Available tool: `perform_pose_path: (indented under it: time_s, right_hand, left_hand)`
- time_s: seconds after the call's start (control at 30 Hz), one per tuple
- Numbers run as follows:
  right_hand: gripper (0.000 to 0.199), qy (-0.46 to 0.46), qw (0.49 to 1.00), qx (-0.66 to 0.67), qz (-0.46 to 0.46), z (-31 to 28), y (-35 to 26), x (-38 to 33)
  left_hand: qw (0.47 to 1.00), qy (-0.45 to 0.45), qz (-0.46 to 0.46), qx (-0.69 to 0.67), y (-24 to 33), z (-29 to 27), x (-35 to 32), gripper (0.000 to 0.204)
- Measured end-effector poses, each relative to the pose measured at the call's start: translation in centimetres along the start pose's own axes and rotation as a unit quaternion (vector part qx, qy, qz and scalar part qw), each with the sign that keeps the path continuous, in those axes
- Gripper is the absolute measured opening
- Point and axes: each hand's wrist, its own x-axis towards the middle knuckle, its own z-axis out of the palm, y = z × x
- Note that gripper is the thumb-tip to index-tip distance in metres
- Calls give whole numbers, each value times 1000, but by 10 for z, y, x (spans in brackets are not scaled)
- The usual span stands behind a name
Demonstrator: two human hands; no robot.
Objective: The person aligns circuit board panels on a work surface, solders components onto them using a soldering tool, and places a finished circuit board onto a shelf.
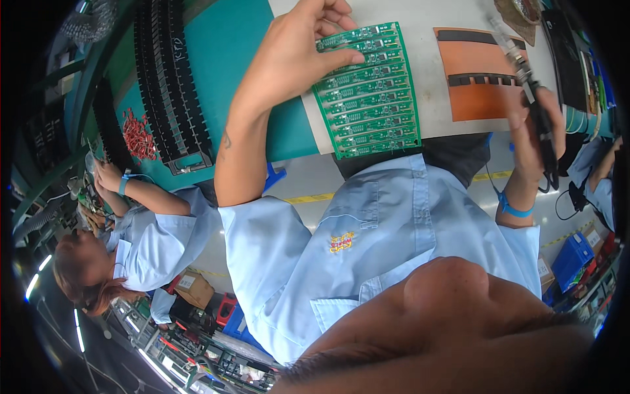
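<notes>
My left hand (pixel 298 56) grips the far left part of a green circuit board panel (pixel 374 105). Its thumb lies on the panel's face, and the other fingers curl at the far edge. Several narrow, identical boards with small parts run in rows across the panel. To the right, my right hand (pixel 541 128) is closed around the black handle of a soldering iron (pixel 543 125). The iron's metal front end points up and away, blurred, above the right side of an orange sheet (pixel 479 102) with two dark strips. A blue band circles my right wrist.
Black slotted racks (pixel 172 85) stand on the green mat at the left, beside a pile of small red parts (pixel 138 136). A co-worker (pixel 154 230) works further left. A dark pouch (pixel 564 59) lies at the far right. The iron's cable hangs below my hand.
</notes>
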Motion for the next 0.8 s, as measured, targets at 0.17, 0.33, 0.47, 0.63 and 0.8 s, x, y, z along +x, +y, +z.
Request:
perform_pose_path:
  time_s: [0.17, 0.33, 0.47, 0.63, 0.8]
  right_hand:
    - [46, -129, 988, 55, -71, 13, -16, -2]
    - [43, -160, 980, 83, -81, 26, -22, -1]
    - [39, -177, 974, 101, -101, 27, -25, 1]
    - [36, -189, 969, 112, -112, 23, -28, -1]
    - [36, -185, 968, 110, -128, 27, -26, -2]
  left_hand:
    - [992, -113, -24, 47, 15, -18, 1, 49]
    - [987, -148, -18, -55, 10, -20, 2, 52]
    - [985, -158, -28, -71, 15, -17, -3, 48]
    - [984, -158, -18, -76, 22, -17, -7, 42]
    - [987, -152, -2, -54, 30, -18, -7, 40]
